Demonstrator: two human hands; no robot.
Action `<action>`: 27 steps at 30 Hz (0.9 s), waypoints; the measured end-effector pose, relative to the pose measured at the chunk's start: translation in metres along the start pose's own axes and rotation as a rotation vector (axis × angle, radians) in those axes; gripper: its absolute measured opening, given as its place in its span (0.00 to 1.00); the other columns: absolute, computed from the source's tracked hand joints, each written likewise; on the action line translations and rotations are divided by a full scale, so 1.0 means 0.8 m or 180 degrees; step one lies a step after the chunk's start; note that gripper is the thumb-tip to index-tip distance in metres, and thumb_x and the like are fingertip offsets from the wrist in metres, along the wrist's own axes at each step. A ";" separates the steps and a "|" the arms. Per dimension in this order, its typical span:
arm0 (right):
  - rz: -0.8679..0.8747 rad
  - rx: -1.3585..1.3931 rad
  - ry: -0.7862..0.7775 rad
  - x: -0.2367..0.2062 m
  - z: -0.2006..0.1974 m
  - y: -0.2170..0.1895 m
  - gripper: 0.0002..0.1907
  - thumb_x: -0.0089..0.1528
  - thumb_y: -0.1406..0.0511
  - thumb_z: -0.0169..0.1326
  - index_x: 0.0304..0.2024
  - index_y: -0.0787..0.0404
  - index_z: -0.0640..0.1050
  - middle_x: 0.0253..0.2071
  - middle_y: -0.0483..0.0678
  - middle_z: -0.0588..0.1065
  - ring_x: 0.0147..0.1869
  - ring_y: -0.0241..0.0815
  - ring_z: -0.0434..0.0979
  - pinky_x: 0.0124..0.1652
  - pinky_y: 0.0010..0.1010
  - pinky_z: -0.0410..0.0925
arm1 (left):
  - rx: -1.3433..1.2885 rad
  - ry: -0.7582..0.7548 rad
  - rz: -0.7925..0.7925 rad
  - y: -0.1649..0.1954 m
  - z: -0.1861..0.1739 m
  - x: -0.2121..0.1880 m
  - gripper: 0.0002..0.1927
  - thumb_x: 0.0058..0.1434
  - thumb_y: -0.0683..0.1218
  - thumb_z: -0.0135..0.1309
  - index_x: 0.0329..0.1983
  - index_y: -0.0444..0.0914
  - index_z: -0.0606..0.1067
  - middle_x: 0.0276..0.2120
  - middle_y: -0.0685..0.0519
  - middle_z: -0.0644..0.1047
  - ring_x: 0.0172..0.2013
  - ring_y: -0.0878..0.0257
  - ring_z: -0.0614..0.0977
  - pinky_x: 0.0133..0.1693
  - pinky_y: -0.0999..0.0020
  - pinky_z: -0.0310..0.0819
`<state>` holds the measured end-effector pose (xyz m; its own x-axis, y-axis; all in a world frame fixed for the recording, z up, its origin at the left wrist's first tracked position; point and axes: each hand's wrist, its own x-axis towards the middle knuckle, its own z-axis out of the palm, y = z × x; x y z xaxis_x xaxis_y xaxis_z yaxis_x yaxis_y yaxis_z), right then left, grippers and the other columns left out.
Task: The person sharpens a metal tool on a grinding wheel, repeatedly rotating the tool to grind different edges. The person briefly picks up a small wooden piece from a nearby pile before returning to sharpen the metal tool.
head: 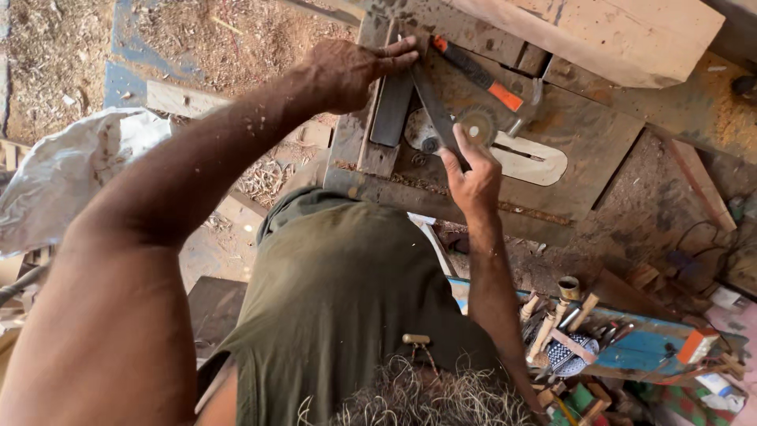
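Observation:
My left hand [355, 72] reaches to the far side of a worn saw table [587, 138], its fingertips pinching the top end of a long dark flat strip [430, 102]. My right hand [473, 175] grips the strip's lower end, thumb and fingers closed on it. The strip lies slanted across the table, right beside a small circular saw blade [479, 125] that rises through a pale slotted insert [540, 162]. A dark wooden block [392, 114] lies just under my left hand.
A hammer with an orange and black handle [482, 81] lies behind the blade. A thick pale timber beam [607, 31] crosses the top. A white sack [71, 170] sits at left. A blue tray of hand tools [587, 347] is at bottom right. Sawdust covers the ground.

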<state>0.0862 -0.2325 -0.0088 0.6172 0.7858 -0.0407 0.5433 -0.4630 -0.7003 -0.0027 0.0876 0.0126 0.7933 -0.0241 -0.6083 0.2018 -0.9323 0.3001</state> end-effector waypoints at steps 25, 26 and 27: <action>-0.0213 -0.0509 0.0091 -0.074 0.016 -0.034 0.26 0.63 0.61 0.62 0.62 0.64 0.77 0.35 0.58 0.79 0.40 0.50 0.81 0.42 0.38 0.72 | 0.0191 0.0537 0.0305 0.042 0.065 -0.067 0.43 0.63 0.52 0.44 0.79 0.59 0.41 0.80 0.57 0.45 0.20 0.72 0.65 0.17 0.76 0.64; 0.0122 -0.0311 0.0070 -0.052 0.013 -0.030 0.25 0.64 0.62 0.62 0.62 0.64 0.76 0.33 0.57 0.79 0.37 0.47 0.80 0.40 0.36 0.72 | 0.0084 0.0640 0.0232 0.030 0.042 -0.045 0.46 0.61 0.66 0.45 0.80 0.60 0.43 0.79 0.59 0.46 0.21 0.70 0.62 0.19 0.74 0.63; 0.0436 -0.0116 0.0043 -0.027 0.010 -0.025 0.24 0.65 0.64 0.61 0.63 0.65 0.76 0.32 0.56 0.79 0.34 0.44 0.79 0.37 0.35 0.72 | -0.0144 0.0529 0.0134 0.020 0.021 -0.024 0.41 0.64 0.51 0.41 0.79 0.60 0.43 0.78 0.61 0.45 0.19 0.70 0.62 0.18 0.74 0.65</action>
<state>0.0574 -0.2369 0.0006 0.6945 0.7087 -0.1245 0.4735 -0.5804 -0.6625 -0.0245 0.0672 0.0167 0.8849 0.0006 -0.4658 0.1889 -0.9145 0.3578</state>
